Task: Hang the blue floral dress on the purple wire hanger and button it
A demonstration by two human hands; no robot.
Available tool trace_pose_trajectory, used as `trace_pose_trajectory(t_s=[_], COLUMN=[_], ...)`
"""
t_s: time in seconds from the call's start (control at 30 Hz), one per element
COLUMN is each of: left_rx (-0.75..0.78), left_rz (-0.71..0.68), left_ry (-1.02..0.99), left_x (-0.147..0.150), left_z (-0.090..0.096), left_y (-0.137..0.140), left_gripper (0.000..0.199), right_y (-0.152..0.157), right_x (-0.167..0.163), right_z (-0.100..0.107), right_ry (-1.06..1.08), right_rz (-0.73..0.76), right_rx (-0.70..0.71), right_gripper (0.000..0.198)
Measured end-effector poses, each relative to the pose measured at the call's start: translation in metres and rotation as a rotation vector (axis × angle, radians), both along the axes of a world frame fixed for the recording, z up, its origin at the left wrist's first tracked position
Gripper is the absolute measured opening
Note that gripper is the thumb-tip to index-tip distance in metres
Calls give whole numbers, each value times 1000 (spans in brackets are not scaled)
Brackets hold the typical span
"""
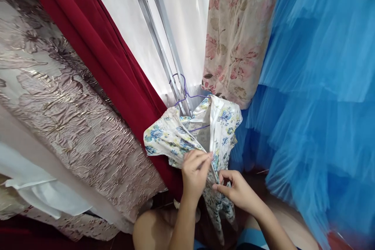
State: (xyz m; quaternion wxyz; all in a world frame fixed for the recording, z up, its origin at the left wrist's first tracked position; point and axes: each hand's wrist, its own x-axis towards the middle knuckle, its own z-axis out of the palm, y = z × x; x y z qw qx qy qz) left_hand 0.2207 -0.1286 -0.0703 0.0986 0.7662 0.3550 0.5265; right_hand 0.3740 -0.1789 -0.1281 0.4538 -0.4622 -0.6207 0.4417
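Observation:
A white dress (158, 136) with blue and yellow flowers hangs from a thin purple hanger (185, 93). Its front is parted in a deep V, with a white edging along the right side. My left hand (195, 170) pinches the dress's front edge at the bottom of the V, fingertips together. Lower and to the right, my right hand (234, 187) grips the same front edge between thumb and forefinger. Whether a zip or buttons lie under the fingertips is too small to make out. Below my hands the skirt falls in narrow folds.
Behind the hanger stand grey metal poles (158, 35) before a white cloth (114, 4). Left hang a dark red cloth (96, 47) and a shiny embossed floral fabric (73, 125). Right are a beige floral garment (237, 35) and a layered blue tulle dress (310, 86).

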Motion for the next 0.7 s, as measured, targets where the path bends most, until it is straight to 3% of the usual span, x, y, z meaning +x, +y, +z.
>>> trace_pose_trajectory(t_s=[0.2, 0.33, 0.43, 0.7], left_rx=[63, 141, 168, 141], left_rz=[5, 14, 25, 50], left_ry=[-82, -155, -169, -228], left_x=[0, -2, -5, -18], left_z=[79, 116, 124, 110], left_y=[59, 86, 100, 113], left_gripper=[10, 7, 5, 10], right_y=[-5, -6, -6, -6], right_x=[-3, -8, -8, -8], right_z=[1, 6, 3, -30], right_ry=[-9, 13, -20, -63], right_rz=[-3, 21, 9, 19], right_rx=[-47, -56, -74, -103], right_gripper=[29, 30, 27, 22])
